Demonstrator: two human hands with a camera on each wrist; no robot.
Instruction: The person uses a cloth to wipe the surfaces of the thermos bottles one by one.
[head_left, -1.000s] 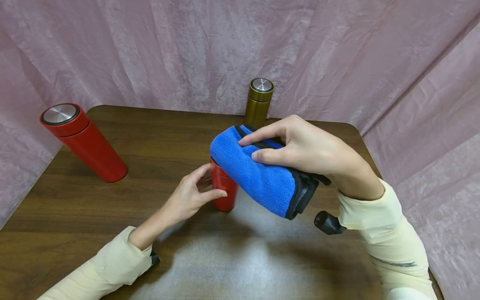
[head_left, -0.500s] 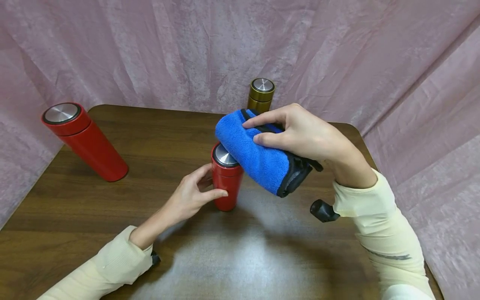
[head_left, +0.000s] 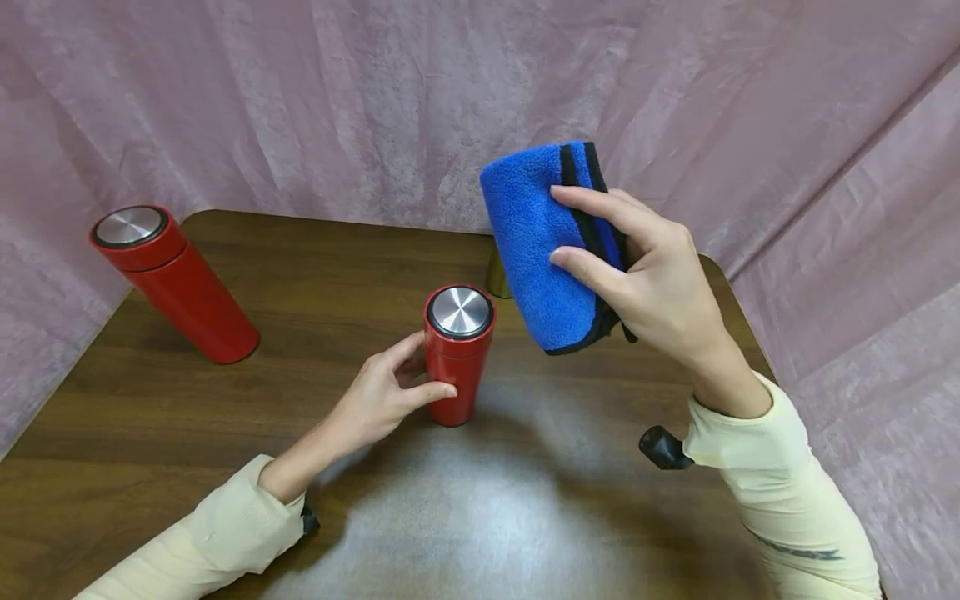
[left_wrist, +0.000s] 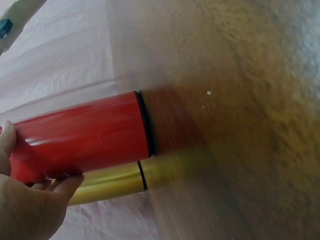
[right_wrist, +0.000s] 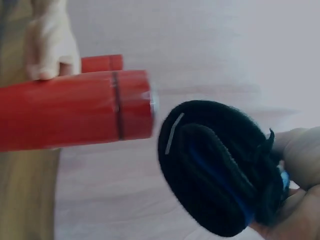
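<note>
Middle red flask (head_left: 455, 367): it stands upright on the wooden tabletop (head_left: 337, 292), and its silvery round top (head_left: 461, 312), with a dark ring around it, faces upward.
Left hand (head_left: 382, 387): it reaches the middle red flask from the left side and holds the body below the lid; the fingers are bent round the far side, and the thumb lies on the near side.
Right hand (head_left: 660, 275): it is raised to the right of the middle red flask, and its fingers pinch the blue cloth.
Blue cloth (head_left: 528, 250): folded in a thick bundle with black edging (head_left: 570, 171), it is in the air, above and to the right of the middle red flask, near the top but apart from it.
Second red flask (head_left: 198, 292): it stands well apart, to the left of the middle red flask and somewhat farther back.
Gold flask (head_left: 497, 279): it stands behind the middle red flask, slightly to the right; in the head view the cloth hides most of it.
Pink curtain (head_left: 375, 108): it hangs behind the middle red flask, beyond the tabletop's edge.
</note>
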